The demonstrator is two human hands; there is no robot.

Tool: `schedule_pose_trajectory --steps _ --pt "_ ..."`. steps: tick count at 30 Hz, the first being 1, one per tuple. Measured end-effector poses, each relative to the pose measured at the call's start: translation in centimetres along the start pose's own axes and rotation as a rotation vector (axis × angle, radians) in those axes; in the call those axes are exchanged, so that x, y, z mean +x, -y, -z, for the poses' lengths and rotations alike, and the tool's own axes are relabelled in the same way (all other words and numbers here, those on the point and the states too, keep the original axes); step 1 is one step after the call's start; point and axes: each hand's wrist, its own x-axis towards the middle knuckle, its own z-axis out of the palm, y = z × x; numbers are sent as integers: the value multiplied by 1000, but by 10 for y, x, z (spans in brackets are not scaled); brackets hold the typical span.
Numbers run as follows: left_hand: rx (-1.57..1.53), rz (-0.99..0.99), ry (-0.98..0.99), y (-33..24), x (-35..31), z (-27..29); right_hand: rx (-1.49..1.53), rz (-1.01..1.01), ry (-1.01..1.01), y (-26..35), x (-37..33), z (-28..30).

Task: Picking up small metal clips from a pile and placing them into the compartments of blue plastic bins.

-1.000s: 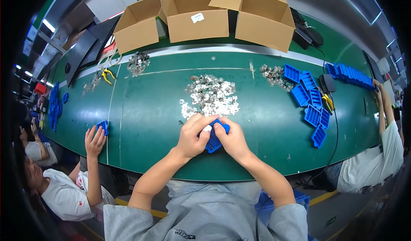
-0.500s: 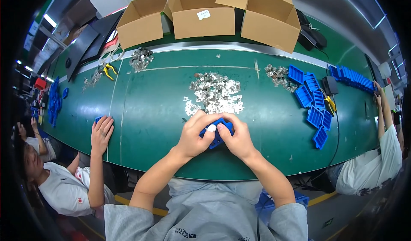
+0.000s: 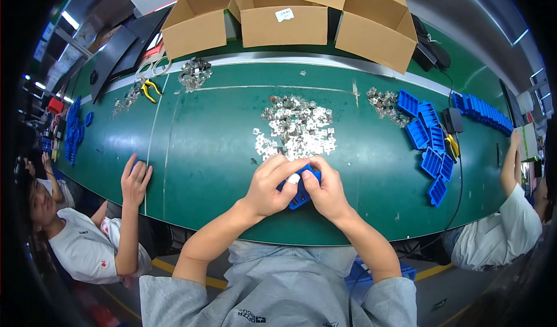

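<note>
Together, both hands (image 3: 268, 185) (image 3: 331, 193) grip a bright blue piece (image 3: 301, 197), partly covered, dark-spotted below.

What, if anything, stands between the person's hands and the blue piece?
Nothing visible: the left hand and right hand both grip the blue piece, though the left thumb wears a white cover. The silvery pile lies beyond them.

We hold a blue piece (image 3: 300, 198) in our left grip (image 3: 267, 185) and right grip (image 3: 329, 192); metal parts (image 3: 299, 127) lie just beyond on the green worktop (image 3: 214, 129). We see blue trays (image 3: 431, 161) at right; cardboard boxes (image 3: 299, 31) stand behind.
</note>
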Motion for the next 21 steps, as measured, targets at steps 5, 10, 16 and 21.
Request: schedule_pose_trajectory --steps 5,10,16,21 --pt "-7 36 8 1 -1 2 57 -42 54 0 3 2" --pt "-126 92 -53 -6 2 0 116 -2 83 -2 3 7" --pt "-16 -194 -129 1 -2 7 -26 400 56 1 7 8" --pt "-88 -210 -40 -4 -1 12 -155 655 39 0 11 14"
